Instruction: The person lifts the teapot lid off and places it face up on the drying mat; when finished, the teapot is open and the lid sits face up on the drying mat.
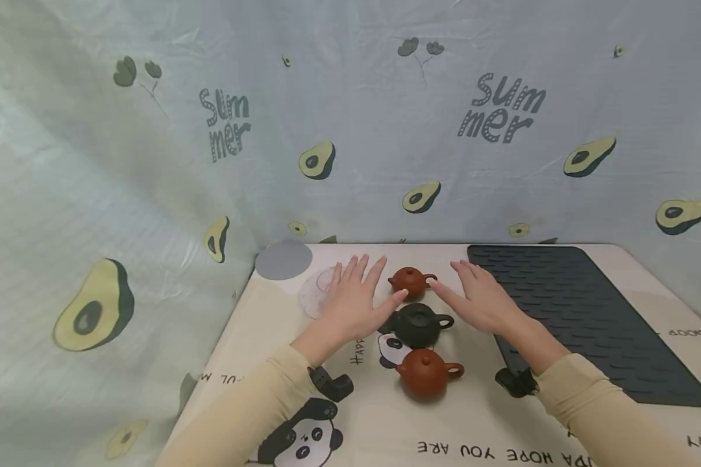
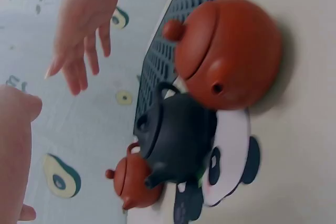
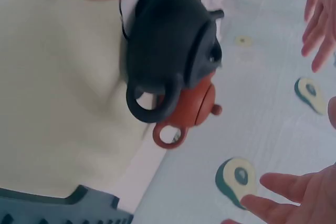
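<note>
Three small teapots stand in a row on the table. Nearest is a reddish-brown teapot [image 1: 425,375], behind it a black teapot [image 1: 418,326], and farthest back a smaller reddish-brown teapot [image 1: 409,283]. Their handles point right and their spouts left. My left hand [image 1: 353,301] hovers left of the row with fingers spread, holding nothing. On the other side my right hand [image 1: 483,299] is held over the table, fingers straight and nothing in it. In the left wrist view the near teapot [image 2: 228,53] looms large, its lid knob and spout hole showing.
A dark ridged mat [image 1: 578,318] lies on the right of the table. At the back left are a grey round disc [image 1: 283,259] and a clear, glass-like round piece [image 1: 313,293], partly behind my left hand. A curtain [image 1: 362,117] printed with avocados hangs behind.
</note>
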{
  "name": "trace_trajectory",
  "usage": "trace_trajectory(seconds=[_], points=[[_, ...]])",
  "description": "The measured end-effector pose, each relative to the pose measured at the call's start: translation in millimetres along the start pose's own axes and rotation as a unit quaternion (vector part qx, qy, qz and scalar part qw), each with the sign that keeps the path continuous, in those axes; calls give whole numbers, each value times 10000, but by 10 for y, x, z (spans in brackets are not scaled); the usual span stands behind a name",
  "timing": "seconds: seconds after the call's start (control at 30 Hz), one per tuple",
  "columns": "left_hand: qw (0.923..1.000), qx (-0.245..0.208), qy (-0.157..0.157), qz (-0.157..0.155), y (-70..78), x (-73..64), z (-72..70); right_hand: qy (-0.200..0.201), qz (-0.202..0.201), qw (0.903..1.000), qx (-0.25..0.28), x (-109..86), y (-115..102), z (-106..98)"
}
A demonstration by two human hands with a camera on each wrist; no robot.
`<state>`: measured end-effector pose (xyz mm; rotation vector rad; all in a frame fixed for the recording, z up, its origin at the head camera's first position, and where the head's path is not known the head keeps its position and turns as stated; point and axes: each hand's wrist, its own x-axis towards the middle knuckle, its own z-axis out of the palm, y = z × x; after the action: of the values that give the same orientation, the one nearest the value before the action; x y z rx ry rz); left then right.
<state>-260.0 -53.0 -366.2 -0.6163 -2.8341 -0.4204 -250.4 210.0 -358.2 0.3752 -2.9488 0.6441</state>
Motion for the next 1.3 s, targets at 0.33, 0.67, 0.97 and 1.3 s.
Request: trace_trajectory(seconds=[0.33, 0.67, 0.97, 1.3], points=[[9965, -520, 285, 589, 238, -362, 171, -111, -624, 9966, 518, -295, -62, 96], [9911, -1284, 16, 357, 231, -691, 389, -84, -854, 9951, 496, -495, -198, 409], [9820, -1883, 52, 114, 172, -802, 641, 228, -1146, 9926, 325, -627, -185, 613], [9694, -2410, 27, 469, 189, -898, 888, 706, -1415, 9852, 662, -791, -119, 664]])
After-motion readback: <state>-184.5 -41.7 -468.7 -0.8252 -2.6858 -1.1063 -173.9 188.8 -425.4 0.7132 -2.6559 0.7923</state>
